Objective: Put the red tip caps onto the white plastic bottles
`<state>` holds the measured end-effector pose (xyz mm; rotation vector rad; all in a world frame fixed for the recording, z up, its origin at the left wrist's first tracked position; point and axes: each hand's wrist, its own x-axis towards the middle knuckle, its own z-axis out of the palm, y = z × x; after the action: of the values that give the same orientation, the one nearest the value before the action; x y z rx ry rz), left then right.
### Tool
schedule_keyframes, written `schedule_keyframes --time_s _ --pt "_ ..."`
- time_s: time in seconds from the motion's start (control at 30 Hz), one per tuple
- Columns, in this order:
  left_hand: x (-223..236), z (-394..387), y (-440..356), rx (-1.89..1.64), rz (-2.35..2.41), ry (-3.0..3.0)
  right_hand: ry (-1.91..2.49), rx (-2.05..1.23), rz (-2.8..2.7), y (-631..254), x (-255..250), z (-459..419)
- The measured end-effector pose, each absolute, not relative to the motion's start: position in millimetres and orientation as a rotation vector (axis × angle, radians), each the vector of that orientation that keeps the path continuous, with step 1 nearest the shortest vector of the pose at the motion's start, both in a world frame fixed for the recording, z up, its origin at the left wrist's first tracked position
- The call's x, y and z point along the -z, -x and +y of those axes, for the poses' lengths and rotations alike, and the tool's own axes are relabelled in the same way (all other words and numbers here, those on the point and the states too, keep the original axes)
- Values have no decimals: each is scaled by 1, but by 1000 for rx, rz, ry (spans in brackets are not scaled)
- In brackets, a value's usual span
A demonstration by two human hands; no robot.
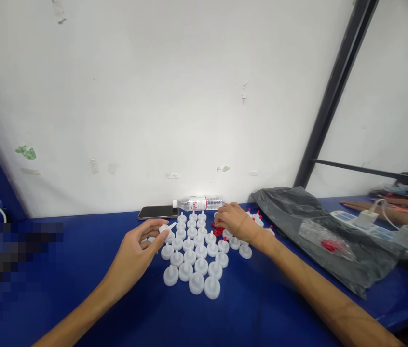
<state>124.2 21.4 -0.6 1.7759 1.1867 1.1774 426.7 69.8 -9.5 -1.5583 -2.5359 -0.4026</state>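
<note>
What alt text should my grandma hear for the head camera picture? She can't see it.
A person's left hand holds a white spouted cap while the right hand is at a pile of small red tips. More white caps stand close together on a blue table, some topped with red; behind them lie a phone and a clear bottle.

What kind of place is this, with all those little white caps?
It looks like a workbench, perhaps in a small workshop or factory: many matching white nozzle caps stand on a blue table, near a heap of tiny red pieces.
</note>
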Motion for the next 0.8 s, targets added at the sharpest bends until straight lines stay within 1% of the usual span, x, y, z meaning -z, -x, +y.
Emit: schedule_keyframes --time_s 0.17,0.47,0.8 --pt "-1 21 -125 -1176 1205 -1797 1574 415 -2525 -427 4 65" --pt "2 21 -124 -1142 1221 -1827 1606 377 -2556 -426 14 70" --pt "6 24 -122 -1125 1210 -1836 1620 328 -2532 -428 12 70"
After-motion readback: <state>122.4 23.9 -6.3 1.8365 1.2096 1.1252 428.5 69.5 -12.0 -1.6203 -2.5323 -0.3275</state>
